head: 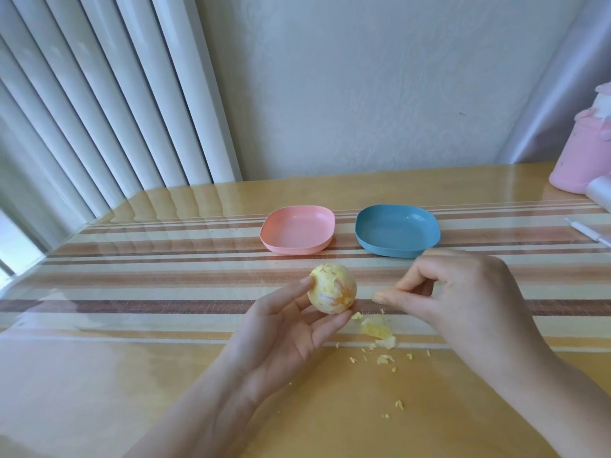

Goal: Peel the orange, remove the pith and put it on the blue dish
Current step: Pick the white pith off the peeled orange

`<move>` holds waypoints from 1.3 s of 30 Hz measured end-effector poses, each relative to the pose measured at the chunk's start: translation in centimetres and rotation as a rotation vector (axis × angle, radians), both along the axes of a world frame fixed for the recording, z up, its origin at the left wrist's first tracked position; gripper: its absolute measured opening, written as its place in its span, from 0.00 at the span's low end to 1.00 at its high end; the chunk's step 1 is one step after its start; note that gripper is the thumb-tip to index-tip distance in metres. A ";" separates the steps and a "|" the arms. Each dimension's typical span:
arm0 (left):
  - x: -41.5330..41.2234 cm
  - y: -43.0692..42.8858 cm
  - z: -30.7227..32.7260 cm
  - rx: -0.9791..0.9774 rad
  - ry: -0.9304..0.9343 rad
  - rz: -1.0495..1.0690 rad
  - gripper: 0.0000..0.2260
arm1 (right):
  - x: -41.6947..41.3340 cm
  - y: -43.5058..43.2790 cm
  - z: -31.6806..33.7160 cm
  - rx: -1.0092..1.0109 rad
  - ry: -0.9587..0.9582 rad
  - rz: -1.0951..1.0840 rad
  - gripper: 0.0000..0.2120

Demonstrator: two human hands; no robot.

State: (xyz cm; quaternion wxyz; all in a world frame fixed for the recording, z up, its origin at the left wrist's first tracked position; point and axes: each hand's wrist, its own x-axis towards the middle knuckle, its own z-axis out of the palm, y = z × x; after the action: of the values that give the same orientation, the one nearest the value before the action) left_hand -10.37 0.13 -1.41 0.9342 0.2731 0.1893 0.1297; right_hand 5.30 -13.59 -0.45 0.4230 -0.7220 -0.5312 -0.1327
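The wooden table (132, 375) fills the lower view under a glossy clear cover, with a striped mat (165, 279) running across its middle; both forearms reach in from the near edge over it.

The left hand (284, 338) is turned palm up and raised off the table; its fingers are curled loosely round the orange (332, 294), the thumb pressing the upper left side and the fingertips cupping it from below and to the right. The right hand (463, 299) hovers just right of the fruit, back upward, fingers bent and thumb and forefinger brought together in a pinch that points toward the orange without touching it; whether a shred of pith sits between those tips is too small to tell.

Beyond the hands, side by side on the mat, stand a pink dish (297, 231) to the left and the blue dish (396, 233) to the right, near each other but apart; each shows the whole of its smooth floor; the right hand's knuckles overlap the blue dish's near rim in the view.

The orange is peeled, pale yellow with white pith and a patch of orange flesh showing; it is held above the mat, well short of the blue dish.

Peel and pith scraps (377, 330) lie heaped on the table just below the gap between the hands; smaller crumbs scatter nearer the person.
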 end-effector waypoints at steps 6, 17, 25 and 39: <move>-0.1 -0.1 0.3 -0.062 -0.004 0.026 0.21 | 0.0 0.4 -0.3 -0.105 -0.049 0.053 0.16; -0.2 0.1 0.1 -0.024 -0.065 -0.084 0.30 | -0.1 -0.1 0.0 -0.089 0.025 0.187 0.11; 0.0 -0.1 0.2 0.033 -0.074 -0.017 0.31 | -0.4 0.9 -1.4 -0.038 -0.079 0.100 0.08; -0.3 0.5 0.0 0.241 -0.225 -0.098 0.32 | -1.0 0.5 -0.1 0.255 -0.170 0.078 0.09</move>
State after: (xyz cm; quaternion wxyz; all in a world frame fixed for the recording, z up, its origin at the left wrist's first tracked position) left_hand -10.64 0.66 -1.40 0.9152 0.3758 0.0532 0.1355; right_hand 4.32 -13.08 -0.52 0.4697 -0.6273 -0.5717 -0.2431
